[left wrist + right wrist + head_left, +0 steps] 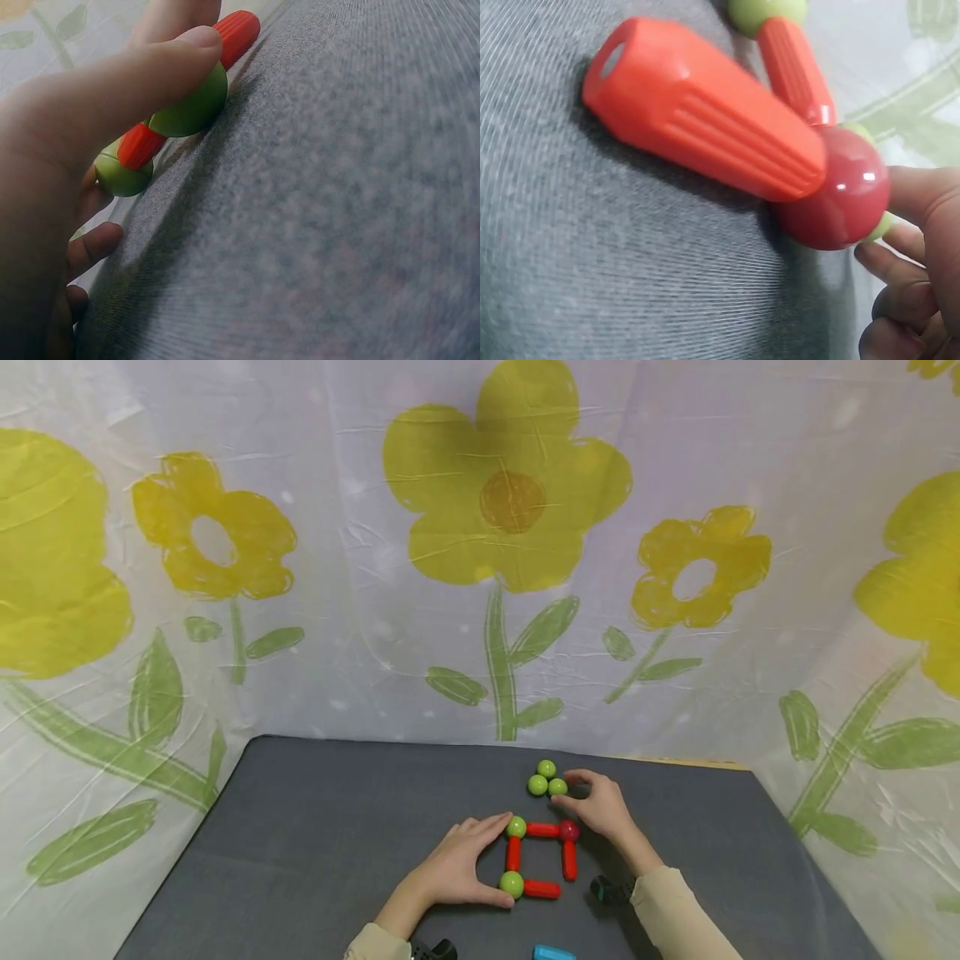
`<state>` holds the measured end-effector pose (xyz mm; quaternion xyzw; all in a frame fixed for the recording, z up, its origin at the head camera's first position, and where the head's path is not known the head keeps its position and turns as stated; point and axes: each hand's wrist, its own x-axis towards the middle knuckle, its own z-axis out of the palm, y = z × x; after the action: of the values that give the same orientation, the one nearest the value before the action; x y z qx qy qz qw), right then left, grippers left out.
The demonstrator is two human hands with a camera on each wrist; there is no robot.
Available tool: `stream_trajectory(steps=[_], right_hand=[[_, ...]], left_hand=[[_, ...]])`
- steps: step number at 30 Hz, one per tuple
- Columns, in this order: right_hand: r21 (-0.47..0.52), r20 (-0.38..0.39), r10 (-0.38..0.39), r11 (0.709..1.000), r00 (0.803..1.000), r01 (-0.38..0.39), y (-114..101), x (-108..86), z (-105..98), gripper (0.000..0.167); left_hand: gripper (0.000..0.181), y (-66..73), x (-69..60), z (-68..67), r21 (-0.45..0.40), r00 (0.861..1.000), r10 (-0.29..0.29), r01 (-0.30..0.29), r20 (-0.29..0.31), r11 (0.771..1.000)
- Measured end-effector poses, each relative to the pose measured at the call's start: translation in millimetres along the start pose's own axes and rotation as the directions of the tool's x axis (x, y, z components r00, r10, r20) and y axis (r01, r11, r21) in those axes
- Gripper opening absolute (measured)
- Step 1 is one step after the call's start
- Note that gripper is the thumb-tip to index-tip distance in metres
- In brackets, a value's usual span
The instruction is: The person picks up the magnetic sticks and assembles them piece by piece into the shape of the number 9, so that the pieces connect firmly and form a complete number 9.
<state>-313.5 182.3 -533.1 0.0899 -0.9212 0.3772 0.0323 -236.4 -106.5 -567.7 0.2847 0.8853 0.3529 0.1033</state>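
On the dark table in the head view lies a three-sided square of red magnetic sticks (pixel 513 854), with green balls (pixel 512 884) at its left corners and a red ball (pixel 568 831) at the upper right. The lower-right corner has no ball. My left hand (pixel 467 862) grips the left side, thumb at the lower green ball (pixel 199 109) and fingertips at the upper one. Beyond the square, my right hand (pixel 598 806) pinches a loose green ball (pixel 557 787) between thumb and index finger. In the right wrist view, the red ball (pixel 840 187) partly hides that pinch.
Two other green balls (pixel 546 769) sit against the pinched one. A blue piece (pixel 553 952) is at the bottom edge of the head view. The table's dark cloth (pixel 337 810) meets a flower-printed curtain (pixel 375 652) behind and at both sides.
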Motion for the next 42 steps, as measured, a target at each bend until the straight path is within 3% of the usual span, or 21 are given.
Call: stream_trajectory(steps=[7, 14, 21, 28, 33, 38, 42], right_hand=[[-0.004, 0.003, -0.023, 1.000, 1.000, 0.023, 3, -3.1, 4, 0.039], [-0.005, -0.045, -0.051, 0.999, 0.998, 0.051, 11, -14.9, 2, 0.034], [0.121, -0.084, 0.000, 0.993, 0.996, 0.010, 7, -42.2, -9, 0.035], [0.307, 0.010, 0.054, 0.950, 0.999, -0.054, 1, -84.0, -16, 0.039], [0.376, 0.096, 0.023, 0.925, 0.995, -0.058, 3, -114.1, -20, 0.039], [0.424, 0.250, -0.042, 0.903, 0.967, -0.071, 19, -133.8, -24, 0.042], [0.413, 0.294, -0.072, 0.909, 0.953, -0.059, 27, -138.3, -22, 0.040]], left_hand=[[0.115, 1.8, -1.3, 1.9, 0.027, 1.000, 0.016, -0.016, -0.010, 1.000], [0.116, 3.4, -2.7, 9.4, 0.028, 0.999, 0.027, -0.026, -0.027, 0.999], [0.116, 1.4, -1.6, 5.4, 0.040, 0.999, 0.031, -0.029, -0.034, 0.999], [0.115, 0.3, -1.8, 0.1, 0.040, 0.999, 0.023, -0.021, -0.034, 0.999], [0.116, 0.9, -0.8, -0.4, 0.039, 0.999, 0.016, -0.014, -0.030, 0.999], [0.116, 2.7, 0.4, 0.2, 0.043, 0.999, 0.021, -0.019, -0.033, 0.999], [0.117, 3.7, -0.1, 0.0, 0.033, 0.999, 0.020, -0.019, -0.032, 0.999]])
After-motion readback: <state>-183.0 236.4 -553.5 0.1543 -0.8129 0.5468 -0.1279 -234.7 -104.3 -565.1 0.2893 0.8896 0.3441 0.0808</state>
